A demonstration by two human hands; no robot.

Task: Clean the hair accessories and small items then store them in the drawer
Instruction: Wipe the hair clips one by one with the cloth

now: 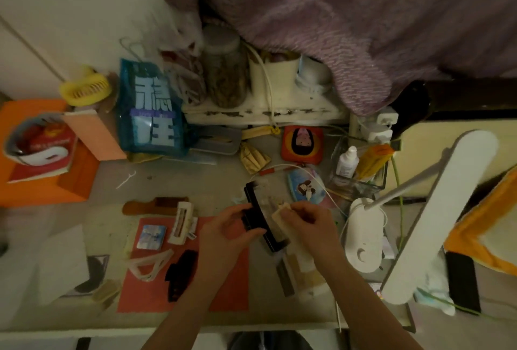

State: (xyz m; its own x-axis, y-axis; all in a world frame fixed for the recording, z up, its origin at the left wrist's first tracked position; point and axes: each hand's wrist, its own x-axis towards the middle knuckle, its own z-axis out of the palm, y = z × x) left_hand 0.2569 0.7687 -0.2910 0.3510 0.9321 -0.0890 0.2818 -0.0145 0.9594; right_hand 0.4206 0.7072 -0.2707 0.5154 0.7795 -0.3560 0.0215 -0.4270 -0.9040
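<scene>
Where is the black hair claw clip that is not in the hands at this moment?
The black claw clip lies on the red mat, low and left of centre, beside the left forearm and right of the translucent white clip.

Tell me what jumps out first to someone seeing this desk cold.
At centre, the left hand grips a long black hair clip while the right hand presses a pale wipe against it. Behind, at left, a blue bag with big white characters stands upright. A white desk lamp reaches across the right side.
</scene>
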